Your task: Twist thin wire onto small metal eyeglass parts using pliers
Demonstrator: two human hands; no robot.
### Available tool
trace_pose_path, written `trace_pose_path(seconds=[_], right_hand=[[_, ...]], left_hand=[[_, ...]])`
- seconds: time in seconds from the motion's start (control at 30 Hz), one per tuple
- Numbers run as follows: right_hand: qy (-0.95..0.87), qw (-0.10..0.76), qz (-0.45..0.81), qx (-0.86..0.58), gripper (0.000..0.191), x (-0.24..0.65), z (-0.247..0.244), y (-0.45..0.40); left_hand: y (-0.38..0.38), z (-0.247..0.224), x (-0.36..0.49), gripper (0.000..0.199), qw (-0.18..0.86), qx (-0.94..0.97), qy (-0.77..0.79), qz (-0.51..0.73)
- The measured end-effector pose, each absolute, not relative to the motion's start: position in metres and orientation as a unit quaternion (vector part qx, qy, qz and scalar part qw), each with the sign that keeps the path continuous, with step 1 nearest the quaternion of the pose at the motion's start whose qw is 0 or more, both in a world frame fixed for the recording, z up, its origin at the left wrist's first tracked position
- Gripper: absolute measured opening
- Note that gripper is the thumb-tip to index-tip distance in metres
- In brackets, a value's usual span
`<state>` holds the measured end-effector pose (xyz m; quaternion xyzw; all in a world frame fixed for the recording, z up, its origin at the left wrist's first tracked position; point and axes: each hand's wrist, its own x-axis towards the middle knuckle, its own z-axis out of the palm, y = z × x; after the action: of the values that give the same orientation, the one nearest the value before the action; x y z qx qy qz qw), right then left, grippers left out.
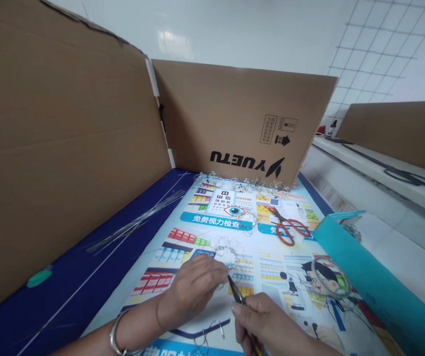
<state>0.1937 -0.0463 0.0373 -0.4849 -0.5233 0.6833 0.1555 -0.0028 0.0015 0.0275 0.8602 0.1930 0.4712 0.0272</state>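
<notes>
My left hand [196, 283], with a silver bracelet at its wrist, has its fingers pinched together over the printed sheet. Thin loops of wire [229, 252] show just beyond its fingertips; part of what it holds is hidden. A pair of pliers [236, 290] with a dark, narrow nose and yellowish handles is in my right hand [259, 319], closed around the grips. The plier tip points up and left, close beside the left fingertips. In front of both hands, bent wire pieces [210, 332] lie on the sheet.
Red-handled scissors [290, 228] lie beyond my right hand. A wire coil [329, 278] and a teal box [375, 277] stand at right. Straight wires [138, 217] lie left on the blue surface [97, 287]. Cardboard panels [212, 109] wall the back and left; twisted wire pieces [247, 185] line the back.
</notes>
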Motion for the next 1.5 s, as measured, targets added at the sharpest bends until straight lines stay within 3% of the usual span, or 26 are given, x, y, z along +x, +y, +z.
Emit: trace_pose_path(seconds=[1.5], right_hand=[[-0.521, 0.171, 0.692, -0.469, 0.054, 0.1934, 0.0351, -0.0467]], left_hand=[[0.0008, 0.0243, -0.0029, 0.024, 0.025, 0.864, 0.187, 0.467]])
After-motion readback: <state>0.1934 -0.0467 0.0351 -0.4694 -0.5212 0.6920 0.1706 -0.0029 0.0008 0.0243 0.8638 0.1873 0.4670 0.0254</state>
